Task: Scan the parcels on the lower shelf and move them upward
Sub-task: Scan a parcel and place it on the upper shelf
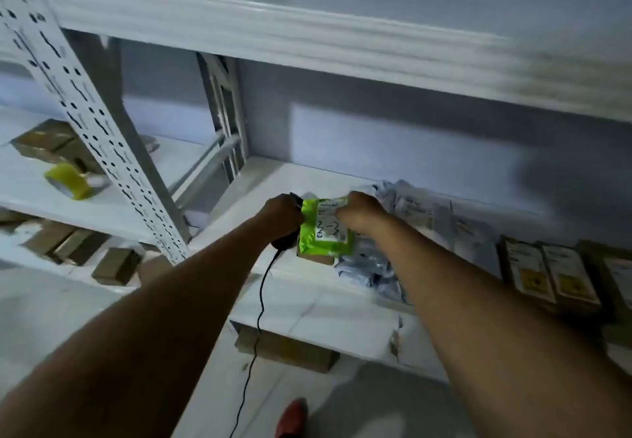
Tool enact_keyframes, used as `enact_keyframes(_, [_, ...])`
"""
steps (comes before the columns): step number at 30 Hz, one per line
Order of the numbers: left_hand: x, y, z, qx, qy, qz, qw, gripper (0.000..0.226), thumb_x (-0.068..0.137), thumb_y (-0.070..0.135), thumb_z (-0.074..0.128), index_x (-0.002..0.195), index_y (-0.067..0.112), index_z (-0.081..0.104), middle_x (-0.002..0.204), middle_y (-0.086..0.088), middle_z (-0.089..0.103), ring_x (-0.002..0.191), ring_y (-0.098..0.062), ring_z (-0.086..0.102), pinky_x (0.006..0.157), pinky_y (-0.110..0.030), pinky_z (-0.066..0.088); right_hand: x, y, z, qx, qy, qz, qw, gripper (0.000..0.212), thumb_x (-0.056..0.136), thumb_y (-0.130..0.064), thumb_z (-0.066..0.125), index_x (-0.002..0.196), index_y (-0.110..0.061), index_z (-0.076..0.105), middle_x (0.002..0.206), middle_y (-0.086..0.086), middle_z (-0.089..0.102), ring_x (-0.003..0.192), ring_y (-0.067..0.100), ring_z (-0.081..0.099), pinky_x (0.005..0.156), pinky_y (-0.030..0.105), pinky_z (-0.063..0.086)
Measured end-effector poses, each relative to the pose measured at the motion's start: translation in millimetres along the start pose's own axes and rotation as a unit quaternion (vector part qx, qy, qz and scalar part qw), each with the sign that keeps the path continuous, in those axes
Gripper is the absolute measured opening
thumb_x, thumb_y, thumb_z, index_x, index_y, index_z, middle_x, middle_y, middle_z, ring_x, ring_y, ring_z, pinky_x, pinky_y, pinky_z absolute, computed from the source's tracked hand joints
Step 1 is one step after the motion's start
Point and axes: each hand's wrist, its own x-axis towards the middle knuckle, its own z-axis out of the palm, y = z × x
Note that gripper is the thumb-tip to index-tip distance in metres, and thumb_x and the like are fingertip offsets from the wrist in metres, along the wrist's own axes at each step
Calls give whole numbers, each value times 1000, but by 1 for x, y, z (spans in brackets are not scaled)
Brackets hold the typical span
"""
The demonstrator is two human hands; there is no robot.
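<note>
Head view of a white shelf (pixel 239 205). The left hand (pixel 282 217) grips a black scanner (pixel 297 201), fingers curled round its handle; its cable (pixel 261 294) hangs down towards the floor. The right hand (pixel 359 213) holds the far edge of a green parcel (pixel 321 236), fingers curled on its label. The parcel lies on a brown box (pixel 316 259) near the shelf's near edge, just right of the scanner. Grey mailers (pixel 410 208) lie to its right, labelled cartons (pixel 547 273) further right, and a yellow tape roll (pixel 70 181) lies far left.
</note>
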Motion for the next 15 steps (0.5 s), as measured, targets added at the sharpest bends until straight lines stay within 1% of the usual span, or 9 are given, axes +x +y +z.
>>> enact_keyframes(2, [18, -6, 5, -34, -22, -35, 999, 37, 96, 19, 66, 128, 0, 62, 129, -19, 65, 118, -34, 63, 89, -32, 48, 17, -9, 7, 23, 3, 40, 999, 26, 97, -20, 51, 117, -5, 56, 107, 12, 58, 80, 23, 53, 54, 28, 34])
enact_keyframes(4, [33, -14, 15, -128, -47, -90, 986, 40, 93, 15, 69, 124, -9, 62, 117, -25, 69, 99, -36, 67, 75, -31, 47, 33, -12, 16, 65, 8, 92, 994, 21, 97, -24, 52, 110, -8, 54, 97, 10, 53, 73, 21, 51, 51, 28, 32])
enact_keyframes(5, [39, -17, 17, -188, -50, -122, 973, 44, 91, 10, 70, 126, -13, 59, 110, -29, 69, 89, -38, 67, 70, -32, 46, 40, -18, 22, 97, 19, 116, 988, 20, 97, -27, 53, 106, -9, 53, 93, 10, 54, 77, 24, 55, 54, 28, 36])
enact_keyframes(6, [44, -22, 18, -241, -41, -142, 959, 47, 89, 8, 70, 129, -15, 57, 108, -32, 68, 88, -40, 68, 69, -32, 45, 47, -23, 28, 133, 30, 142, 980, 23, 97, -30, 55, 106, -8, 54, 94, 10, 58, 85, 27, 60, 61, 28, 40])
enact_keyframes(8, [51, -32, 27, -273, -36, -157, 949, 50, 89, 7, 70, 132, -13, 56, 124, -33, 64, 111, -43, 67, 73, -34, 43, 55, -23, 46, 199, 44, 184, 962, 39, 97, -33, 56, 121, -4, 58, 114, 12, 66, 104, 30, 66, 70, 31, 45])
enact_keyframes(10, [50, -36, 38, -302, -42, -162, 938, 49, 91, 9, 70, 136, -7, 57, 132, -26, 63, 121, -40, 63, 81, -33, 46, 58, -16, 67, 245, 60, 203, 946, 47, 98, -31, 56, 135, -2, 56, 130, 13, 64, 114, 31, 65, 74, 32, 47])
enact_keyframes(12, [46, -38, 49, -321, -42, -166, 932, 44, 90, 8, 70, 132, -2, 60, 119, -18, 68, 109, -35, 66, 87, -35, 52, 53, -6, 80, 279, 84, 227, 930, 45, 98, -25, 57, 135, -1, 56, 131, 14, 64, 116, 30, 65, 71, 28, 45])
enact_keyframes(14, [40, -40, 60, -292, -16, -165, 942, 36, 88, 4, 70, 124, 1, 64, 92, -9, 64, 93, -31, 63, 75, -31, 51, 54, 6, 87, 300, 89, 248, 917, 43, 97, -21, 57, 135, 0, 57, 129, 13, 66, 114, 28, 67, 62, 26, 46])
enact_keyframes(15, [39, -42, 65, -283, -3, -161, 945, 34, 88, 2, 68, 122, 2, 65, 85, -7, 61, 88, -30, 61, 66, -28, 48, 53, 9, 87, 312, 84, 255, 911, 42, 97, -19, 57, 133, 2, 57, 124, 11, 68, 111, 27, 68, 58, 25, 47])
